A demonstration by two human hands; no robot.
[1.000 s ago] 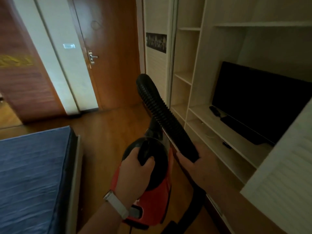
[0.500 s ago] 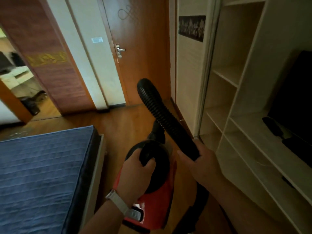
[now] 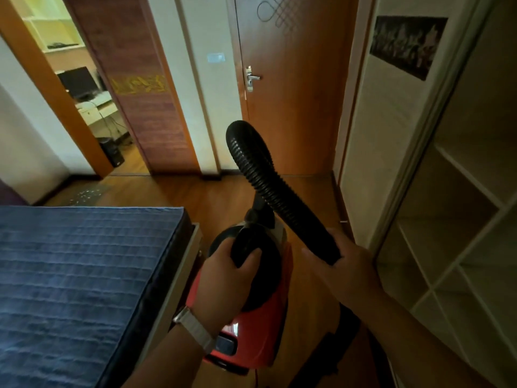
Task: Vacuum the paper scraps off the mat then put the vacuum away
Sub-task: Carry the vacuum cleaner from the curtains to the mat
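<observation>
Vacuum (image 3: 263, 331), red canister, near centre beside the bed (image 3: 70, 275): your left hand (image 3: 223, 275) has its grip clamped on the rigid handle (image 3: 246, 247), likely bearing the weight; your right hand (image 3: 349, 273) clamps the floppy hose (image 3: 260, 175).

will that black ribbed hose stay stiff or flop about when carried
Probably bendy: the hose is corrugated and arches in a loop from the red vacuum to the right hand. It would likely sag or sway if released, perhaps why that hand grips it. The ribs should keep it from slipping.
</observation>
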